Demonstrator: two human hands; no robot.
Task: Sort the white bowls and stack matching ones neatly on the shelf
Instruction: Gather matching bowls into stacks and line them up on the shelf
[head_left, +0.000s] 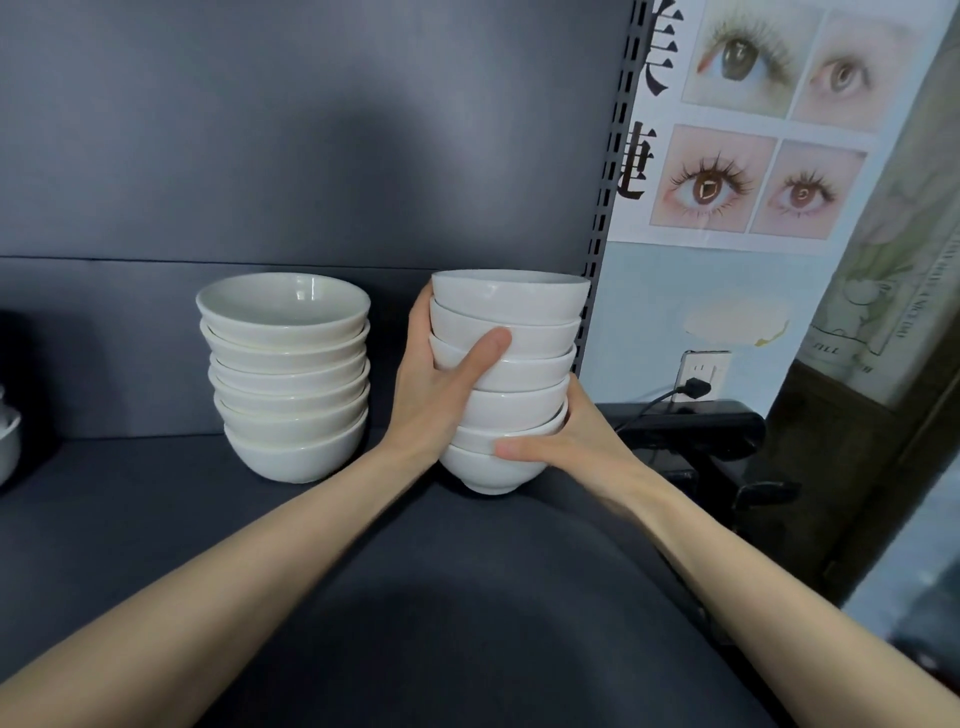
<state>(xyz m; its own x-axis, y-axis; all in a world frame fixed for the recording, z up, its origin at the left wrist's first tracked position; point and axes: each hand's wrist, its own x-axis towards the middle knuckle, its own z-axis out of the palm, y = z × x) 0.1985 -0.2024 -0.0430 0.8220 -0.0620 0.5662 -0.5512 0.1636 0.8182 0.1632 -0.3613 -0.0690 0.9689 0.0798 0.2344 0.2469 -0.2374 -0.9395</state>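
Two stacks of white bowls stand on the dark shelf (130, 509). The left stack (288, 379) holds several wider, shallower bowls and stands free. The right stack (511, 364) holds several deeper bowls, close to the shelf's right upright. My left hand (441, 379) grips the right stack's left side, thumb across the front of the middle bowls. My right hand (566, 441) grips its lower right side, thumb lying on the lowest bowls. The stack's foot appears to touch the shelf.
A slotted metal upright (613, 171) bounds the shelf on the right. Beyond it hang an eye poster (753, 124) and a wall socket with a black plug (696, 382). A white dish (8, 436) peeks in at the far left edge. A black device (696, 428) sits right of the shelf.
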